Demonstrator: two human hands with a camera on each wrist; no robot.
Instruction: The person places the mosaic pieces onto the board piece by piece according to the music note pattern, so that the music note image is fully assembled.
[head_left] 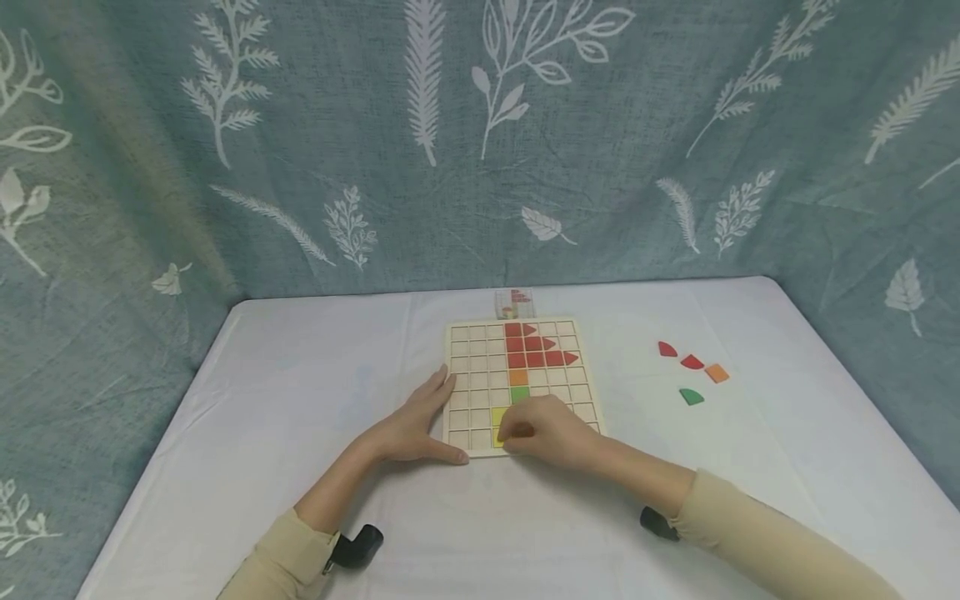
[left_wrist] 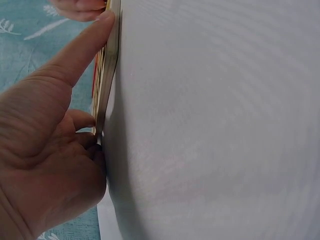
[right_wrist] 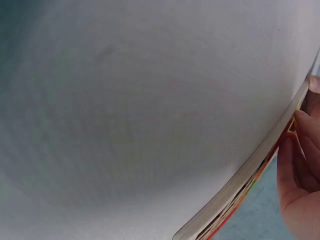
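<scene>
A wooden grid board [head_left: 468, 367] lies on the white table, with rows of red tiles [head_left: 516, 343] ending in points at its top right. Below them in the grid sit an orange square [head_left: 518, 378], a green square [head_left: 519, 393] and a yellow square [head_left: 498, 415]. My left hand [head_left: 415, 425] rests along the board's left side, fingers spread and thumb at the near left corner. With curled fingers, my right hand [head_left: 551, 431] pinches a yellow tile [head_left: 497, 440] at the near row; the hand covers the cells beside it.
To the right of the board lie two red rounded pieces [head_left: 692, 362], an orange square piece [head_left: 717, 373] and a green rounded piece [head_left: 691, 397]. A small picture card [head_left: 513, 302] touches the board's far edge. A leaf-patterned curtain [head_left: 465, 225] hangs behind the table.
</scene>
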